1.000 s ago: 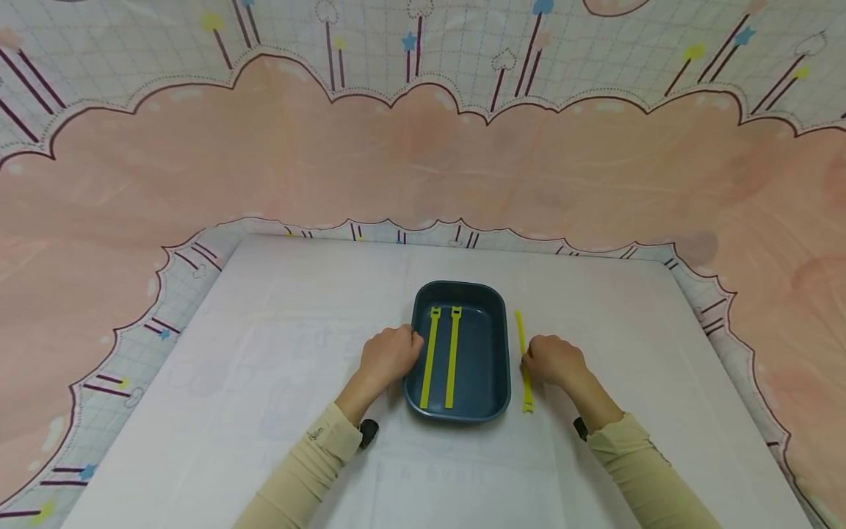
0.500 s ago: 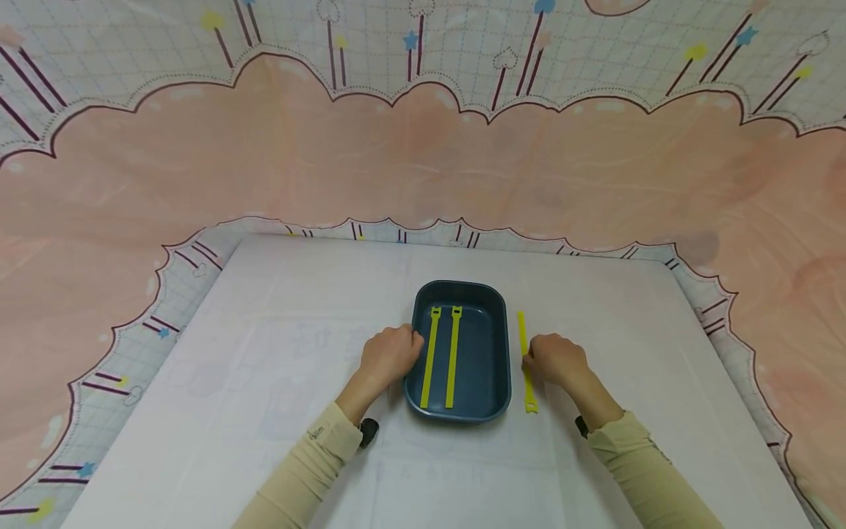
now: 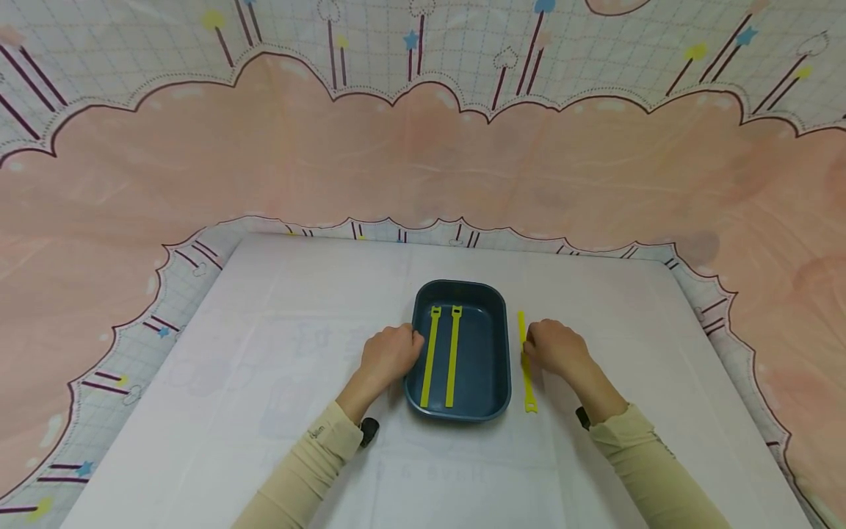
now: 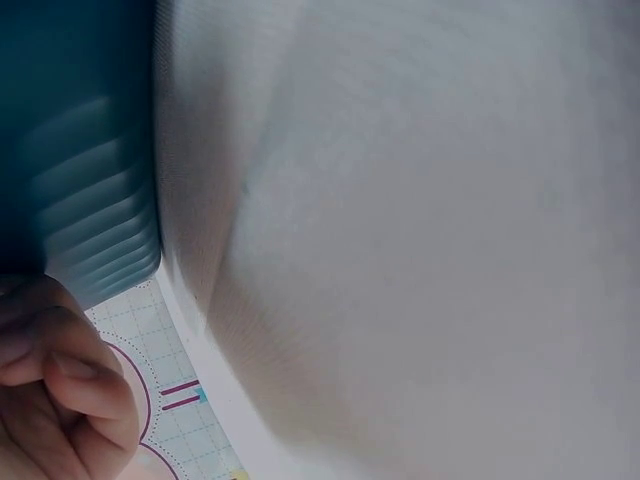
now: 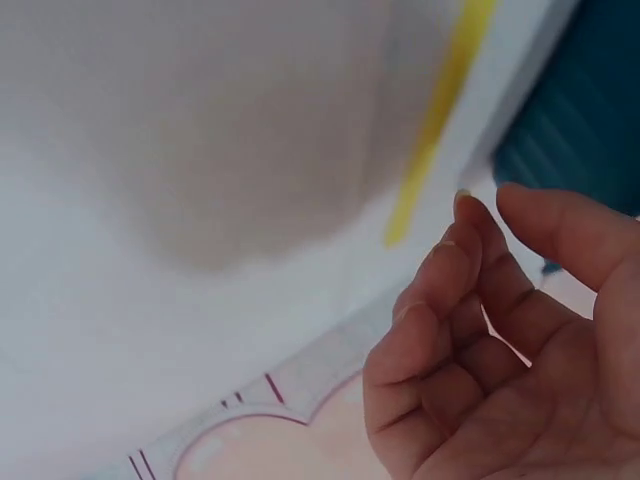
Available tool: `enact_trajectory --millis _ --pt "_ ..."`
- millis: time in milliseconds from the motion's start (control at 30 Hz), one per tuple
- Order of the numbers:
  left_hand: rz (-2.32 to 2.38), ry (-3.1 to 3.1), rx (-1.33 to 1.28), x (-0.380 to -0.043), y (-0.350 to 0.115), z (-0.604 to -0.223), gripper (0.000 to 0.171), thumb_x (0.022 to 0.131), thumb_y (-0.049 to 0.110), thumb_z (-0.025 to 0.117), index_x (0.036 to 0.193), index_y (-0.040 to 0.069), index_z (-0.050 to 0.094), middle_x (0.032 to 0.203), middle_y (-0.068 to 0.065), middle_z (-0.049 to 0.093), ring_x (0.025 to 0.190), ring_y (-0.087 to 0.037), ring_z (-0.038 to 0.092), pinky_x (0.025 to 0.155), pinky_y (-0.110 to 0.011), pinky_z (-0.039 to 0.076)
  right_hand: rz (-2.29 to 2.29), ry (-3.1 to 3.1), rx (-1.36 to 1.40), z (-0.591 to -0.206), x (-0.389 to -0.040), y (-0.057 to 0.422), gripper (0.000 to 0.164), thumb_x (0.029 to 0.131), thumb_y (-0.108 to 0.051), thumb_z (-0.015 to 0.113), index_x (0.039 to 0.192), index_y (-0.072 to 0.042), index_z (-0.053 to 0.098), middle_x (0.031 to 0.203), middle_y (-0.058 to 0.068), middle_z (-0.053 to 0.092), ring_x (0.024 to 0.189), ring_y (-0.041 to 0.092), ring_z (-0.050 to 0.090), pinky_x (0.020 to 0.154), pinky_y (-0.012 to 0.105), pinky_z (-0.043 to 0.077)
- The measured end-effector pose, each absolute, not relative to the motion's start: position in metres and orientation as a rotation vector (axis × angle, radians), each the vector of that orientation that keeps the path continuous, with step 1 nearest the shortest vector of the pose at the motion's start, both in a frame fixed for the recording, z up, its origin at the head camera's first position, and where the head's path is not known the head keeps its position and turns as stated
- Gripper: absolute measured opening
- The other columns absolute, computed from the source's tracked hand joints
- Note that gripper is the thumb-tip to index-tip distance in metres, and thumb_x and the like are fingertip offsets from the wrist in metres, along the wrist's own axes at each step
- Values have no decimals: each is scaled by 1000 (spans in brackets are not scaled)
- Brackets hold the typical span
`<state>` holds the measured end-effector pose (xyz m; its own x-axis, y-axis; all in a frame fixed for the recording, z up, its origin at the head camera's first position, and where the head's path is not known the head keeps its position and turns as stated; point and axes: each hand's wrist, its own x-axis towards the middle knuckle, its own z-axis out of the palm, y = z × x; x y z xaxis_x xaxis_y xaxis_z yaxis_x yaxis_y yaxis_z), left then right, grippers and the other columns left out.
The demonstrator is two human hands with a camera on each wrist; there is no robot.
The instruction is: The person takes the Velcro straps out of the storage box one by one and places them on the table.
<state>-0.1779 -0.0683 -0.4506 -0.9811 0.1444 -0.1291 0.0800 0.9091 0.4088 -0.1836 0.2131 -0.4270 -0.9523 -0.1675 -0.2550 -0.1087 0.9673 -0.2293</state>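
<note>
A dark blue tray (image 3: 489,367) with rounded corners sits near the middle of the table. Two yellow cable ties, the left one (image 3: 429,360) and the right one (image 3: 452,360), lie side by side on its floor. My left hand (image 3: 391,351) grips the tray's left rim with curled fingers. To the right of the tray, a third yellow cable tie (image 3: 529,386) lies on the table. Just beside it is my right hand (image 3: 557,347). In the right wrist view, that hand's thumb (image 5: 570,230) and bent fingers stand apart, with nothing between them.
A white cover (image 3: 291,294) spreads over the table around the tray. Behind and at both sides hangs a peach and white patterned cloth (image 3: 423,169). Dark wrist devices, such as the one at the left cuff (image 3: 369,432), sit under both sleeves.
My right hand has let go of the third cable tie and moved slightly away from me. That tie shifted a little to the right earlier on. The left hand and tray have stayed put.
</note>
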Motion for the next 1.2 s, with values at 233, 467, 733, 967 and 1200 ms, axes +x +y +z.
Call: enact_trajectory --millis 233,467,733,967,1200 --pt "646 2923 172 -176 -69 -449 30 97 24 45 73 9 56 61 -3 49 53 -19 49 49 -31 37 -356 2977 -329 -412 -187 209 14 87 -12 64 94 1 66 83 10 57 69 24 54 62 37 48" --pt "648 2924 167 -175 -70 -450 30 97 24 45 73 9 55 61 -4 49 53 -19 49 50 -31 37 -359 3008 -416 -398 -187 196 16 87 -12 65 98 -1 67 90 10 59 75 24 56 67 39 50" --pt "646 2921 158 -175 -70 -450 30 97 24 45 73 9 55 61 -4 49 53 -19 49 50 -31 37 -299 2975 -543 -395 -184 174 14 88 -13 69 99 -4 68 93 8 60 77 21 57 67 35 51" --pt "634 2916 157 -176 -70 -449 30 97 25 45 73 10 56 61 -4 49 54 -19 49 50 -31 37 -204 2937 -676 -395 -184 154 24 87 -14 72 109 -5 70 100 9 61 82 21 59 68 36 53" --pt "624 2914 162 -176 -69 -449 30 98 25 45 74 10 56 62 -4 49 54 -19 49 51 -31 38 -148 2921 -748 -398 -187 136 28 86 -14 72 113 -8 70 105 10 63 86 21 61 71 38 54"
